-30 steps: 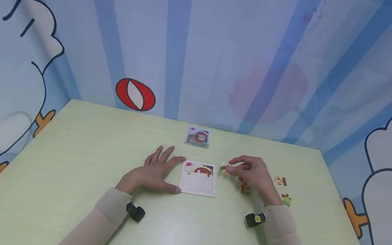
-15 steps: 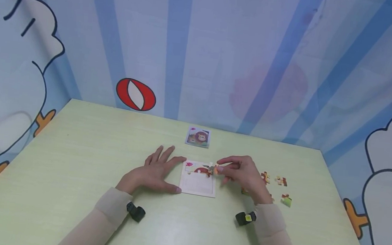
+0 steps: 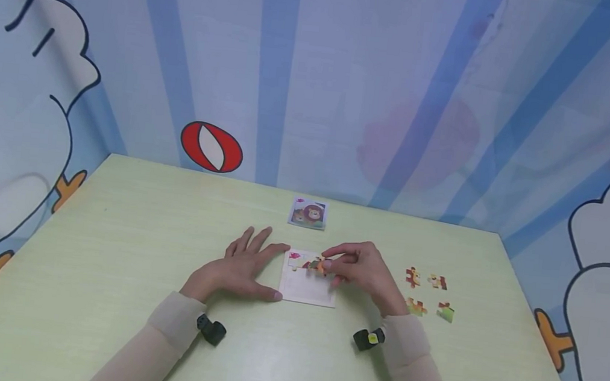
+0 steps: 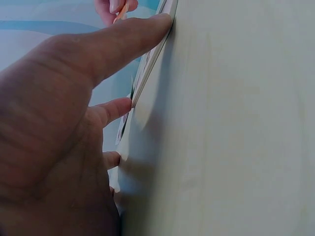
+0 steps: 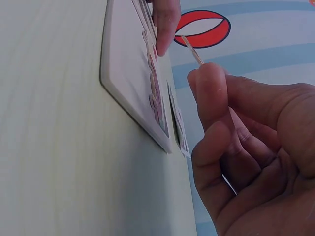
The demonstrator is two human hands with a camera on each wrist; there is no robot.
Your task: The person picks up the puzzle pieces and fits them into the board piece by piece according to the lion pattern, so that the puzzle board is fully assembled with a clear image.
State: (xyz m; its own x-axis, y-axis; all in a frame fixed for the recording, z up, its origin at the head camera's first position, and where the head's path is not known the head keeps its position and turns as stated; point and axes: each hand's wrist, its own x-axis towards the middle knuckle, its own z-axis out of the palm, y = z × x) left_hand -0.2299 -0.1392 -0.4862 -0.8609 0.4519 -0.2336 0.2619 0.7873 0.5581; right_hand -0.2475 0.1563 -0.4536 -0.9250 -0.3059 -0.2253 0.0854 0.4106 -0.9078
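A white square puzzle tray (image 3: 307, 290) lies on the table, with a row of fitted pieces (image 3: 295, 255) along its far side. My left hand (image 3: 235, 272) spreads its fingers beside it, thumb and index fingertip touching the tray's left edge at the near and far corners. Above the tray's far right part, my right hand (image 3: 365, 271) pinches a puzzle piece (image 3: 318, 265) between thumb and fingers. In the right wrist view this thin piece (image 5: 192, 49) stands clear of the tray (image 5: 123, 64), partly hidden by the fingertips.
Several loose puzzle pieces (image 3: 437, 281) lie on the table right of my right hand. A small lion picture card (image 3: 307, 213) sits beyond the tray. A striped cloth backdrop (image 3: 324, 95) rises behind the table's far edge.
My right hand has carried the pinched puzzle piece leftward, from beside the tray to over its far row. Loose pieces formerly behind that hand now show. My left hand has stayed put.
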